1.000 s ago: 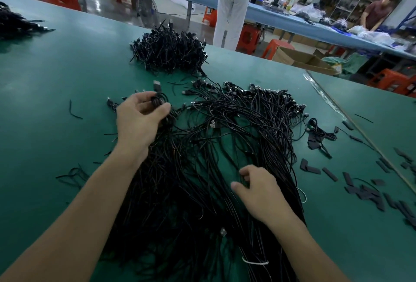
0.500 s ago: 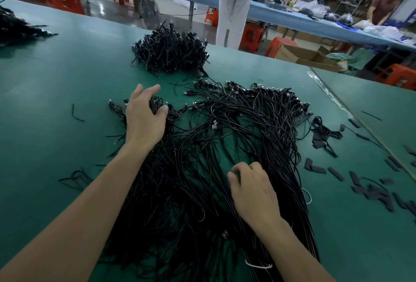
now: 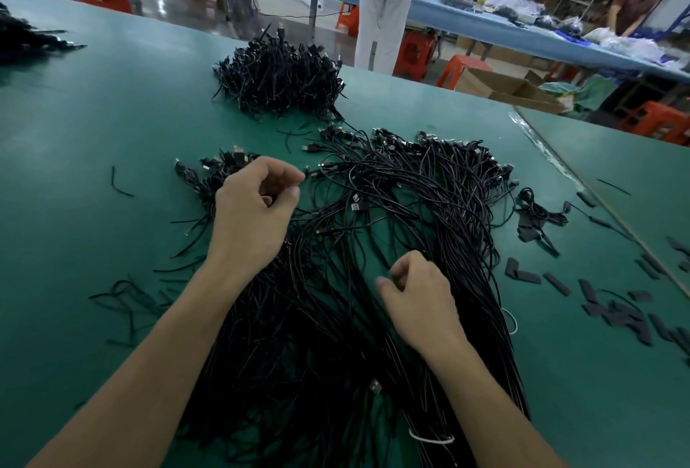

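Both hands rest on the black cables [image 3: 429, 213]: left hand [image 3: 254, 217] pinching strands, right hand [image 3: 422, 303] with fingers curled round some.

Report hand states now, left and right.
Left hand: fingers curled, apparently pinching ends of the black cables.
Right hand: fingers curled down into the cables; whether it grips any cannot be told.

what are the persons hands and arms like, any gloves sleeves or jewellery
The left hand and right hand are bare: no gloves, rings or markings. The left forearm and right forearm are bare too, with no sleeve, watch or band in view up to the frame's edge.
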Available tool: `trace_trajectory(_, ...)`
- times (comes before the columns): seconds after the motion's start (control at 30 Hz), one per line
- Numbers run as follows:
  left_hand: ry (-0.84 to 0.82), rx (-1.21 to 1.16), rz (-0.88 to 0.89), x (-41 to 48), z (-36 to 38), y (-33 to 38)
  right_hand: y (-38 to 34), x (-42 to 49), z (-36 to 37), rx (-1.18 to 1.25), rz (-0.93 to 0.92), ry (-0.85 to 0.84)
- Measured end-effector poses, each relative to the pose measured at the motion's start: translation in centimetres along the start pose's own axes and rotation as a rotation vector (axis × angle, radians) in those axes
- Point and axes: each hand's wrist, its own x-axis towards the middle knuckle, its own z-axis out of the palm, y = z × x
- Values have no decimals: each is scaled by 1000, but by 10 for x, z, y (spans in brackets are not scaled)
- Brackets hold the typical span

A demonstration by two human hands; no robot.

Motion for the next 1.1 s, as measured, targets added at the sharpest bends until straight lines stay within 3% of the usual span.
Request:
trace_trajectory(0.07, -28, -28, -12, 0, 0, 2, -11, -4, 4, 23, -81, -37)
trace_trajectory(0.2, -82, -59, -3, -1, -2, 5, -38, -19, 24, 30, -201, -283)
trace_trajectory(0.27, -98, -65, -4, -1, -3, 6, -45, -23, 33, -24, -238, -282)
trace_trajectory(0.57, -84, -142, -10, 1, -10, 14, -53, -27, 37, 21, -178, -202)
trace_trajectory(0.8, -89, -176, -11, 2, -11, 17, -53, -20, 30, 153, -58, -413)
trace_trajectory(0.97, -142, -129, -17, 2, -11, 17, -60, -12, 2, 264, -99, -200)
trace_trajectory(1.1, -356, -34, 24, -3, -5, 21, -85, -15, -36, 548, -255, -31)
